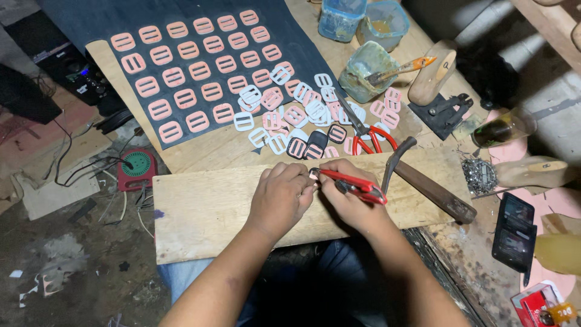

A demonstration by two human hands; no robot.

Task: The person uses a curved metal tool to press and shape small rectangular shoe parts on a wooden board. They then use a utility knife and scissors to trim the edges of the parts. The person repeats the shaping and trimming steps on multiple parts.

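Cluttered wooden table [242,148] up top, with a dark sheet [200,18] spread across it and rows of pink buckle pieces [173,77] laid out neatly on that. Messy pile of white and pink buckles [302,109] just past the sheet's corner, a few dark ones mixed in. Pale wooden board [206,209] lying across the lap, nearest the camera, serving as the work surface. Hammer [433,188] with a dark wooden handle resting on the board's right end. Three grubby plastic tubs [366,63] at the far side, one with a brush [402,68] sticking out. Red-handled scissors [369,136] lying by the pile.

Both hands meeting over the middle of the board. Right hand [351,203] wrapped around a red-handled cutter [354,184], blade end pointing left. Left hand [281,197] curled tight, fingertips pinching a small pale piece [314,175] right at the cutter's tip. Mostly hidden by fingers, so can't tell what shape it is.
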